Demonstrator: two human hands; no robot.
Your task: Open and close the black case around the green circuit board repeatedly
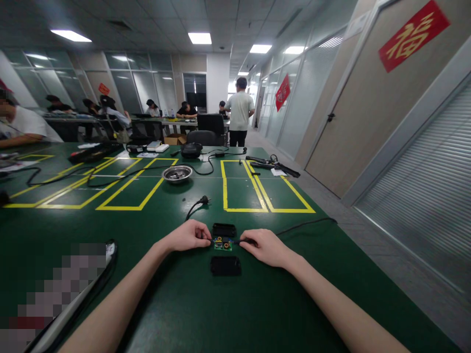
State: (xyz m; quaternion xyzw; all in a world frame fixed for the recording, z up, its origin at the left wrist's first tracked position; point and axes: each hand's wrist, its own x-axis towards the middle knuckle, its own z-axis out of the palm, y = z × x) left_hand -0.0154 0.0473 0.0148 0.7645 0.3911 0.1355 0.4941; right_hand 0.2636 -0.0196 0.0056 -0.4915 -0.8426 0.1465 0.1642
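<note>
A small green circuit board (223, 244) with copper coils lies between my hands, wired at both ends. My left hand (192, 235) is closed on the cable at the board's left end; the cable with a black plug (203, 200) shows behind that hand. On the right, my right hand (259, 245) pinches the black cable (307, 224) close to the board. One black plastic case half (224, 229) sits just behind the board. The other black case half (225, 265) lies in front of it, nearer to me.
A metal bowl (177, 173) with small parts stands further back on the green table (176, 314). Black tools (274, 165) lie at the back right, a black cable (147, 169) crosses the back left. A blurred-out item (66, 294) is at left. Several people sit beyond; one person (241, 110) stands.
</note>
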